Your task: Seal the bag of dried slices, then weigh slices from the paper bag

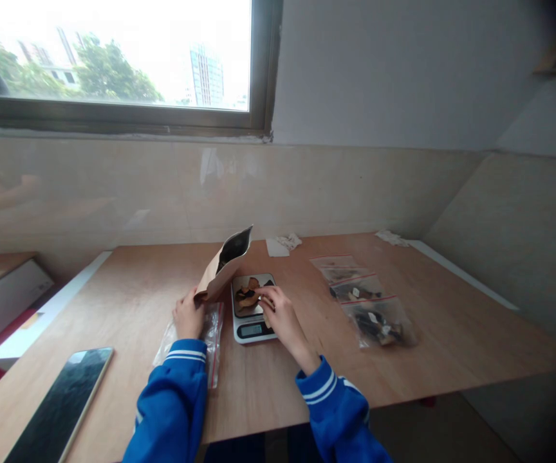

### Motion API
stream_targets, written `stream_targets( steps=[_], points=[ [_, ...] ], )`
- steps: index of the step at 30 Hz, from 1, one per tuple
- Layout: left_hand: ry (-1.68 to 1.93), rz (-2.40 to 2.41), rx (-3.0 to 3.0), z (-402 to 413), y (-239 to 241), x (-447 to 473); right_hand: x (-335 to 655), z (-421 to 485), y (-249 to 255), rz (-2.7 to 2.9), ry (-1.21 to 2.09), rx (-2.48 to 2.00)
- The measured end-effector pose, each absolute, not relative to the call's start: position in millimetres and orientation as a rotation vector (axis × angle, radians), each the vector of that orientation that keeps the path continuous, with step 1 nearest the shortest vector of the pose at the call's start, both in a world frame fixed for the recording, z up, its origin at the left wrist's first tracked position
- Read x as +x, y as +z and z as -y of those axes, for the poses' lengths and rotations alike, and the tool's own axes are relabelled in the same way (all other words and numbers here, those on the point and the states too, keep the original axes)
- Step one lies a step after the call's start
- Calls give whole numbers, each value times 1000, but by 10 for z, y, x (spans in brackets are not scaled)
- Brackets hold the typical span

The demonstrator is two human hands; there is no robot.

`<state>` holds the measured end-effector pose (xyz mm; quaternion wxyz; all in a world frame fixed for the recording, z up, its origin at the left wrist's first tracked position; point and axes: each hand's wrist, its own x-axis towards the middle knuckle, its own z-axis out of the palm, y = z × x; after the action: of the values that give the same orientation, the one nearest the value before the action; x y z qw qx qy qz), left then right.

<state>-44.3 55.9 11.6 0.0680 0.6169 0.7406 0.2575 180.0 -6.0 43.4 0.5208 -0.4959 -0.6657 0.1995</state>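
My left hand (188, 315) grips the bottom of a brown paper pouch (222, 265), which is tilted with its open mouth up and to the right. Just right of it stands a small digital kitchen scale (253, 329) with brown dried pieces (246, 296) on its pan. My right hand (278, 310) rests over the scale, its fingers pinched on the dried pieces. An empty clear zip bag (213, 334) lies under my left wrist. Both arms wear blue sleeves with white stripes.
Three filled clear zip bags (365, 299) lie in a row at the right. A phone (60, 405) lies screen-up at the front left. Crumpled white paper (282, 244) sits at the back near the tiled wall, with more at the far right (391, 238). The wooden table (452, 334) ends at the right and front.
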Motion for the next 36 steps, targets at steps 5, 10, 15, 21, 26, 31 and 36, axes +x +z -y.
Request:
stream_targets(
  steps=[5,10,15,21,26,31,36],
  points=[
    [779,-2227,1858,-558,117,-440,1874,96,406,1582,468,-1223],
    [780,-2220,1863,-561,103,-449,1886,107,398,1575,446,-1265],
    [777,-2226,1864,-571,87,-455,1868,98,388,1541,506,-1245],
    [781,-2213,1871,-569,87,-455,1840,101,433,1598,502,-1350],
    [767,-2221,1866,-555,117,-442,1780,19,502,1827,412,-1555],
    [771,-2211,1855,-552,135,-431,1687,-77,575,1996,297,-1683],
    [768,-2208,1868,-555,122,-440,1643,-70,636,2077,198,-1699]
  ],
)
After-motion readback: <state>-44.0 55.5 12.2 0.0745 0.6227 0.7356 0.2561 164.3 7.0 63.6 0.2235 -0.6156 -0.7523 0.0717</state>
